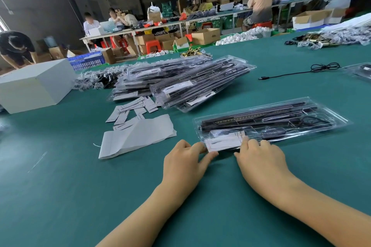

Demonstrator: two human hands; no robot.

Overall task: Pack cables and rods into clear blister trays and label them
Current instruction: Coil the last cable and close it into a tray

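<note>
Blister tray (281, 120), clear, filled with black rods and a coiled cable, lies flat on the green table (60, 196) just ahead of both hands. White label (223, 143) sits on its near edge. Left hand (184, 160) pinches the label's left end between thumb and fingers; right hand (259, 158) presses fingertips down on its right end, nothing gripped. Stack of packed trays (180, 82) beyond; loose labels (132, 110), label backing sheet (136, 136), 1 white box (34, 86) to the left; 1 loose black cable (301, 72) far right.
</note>
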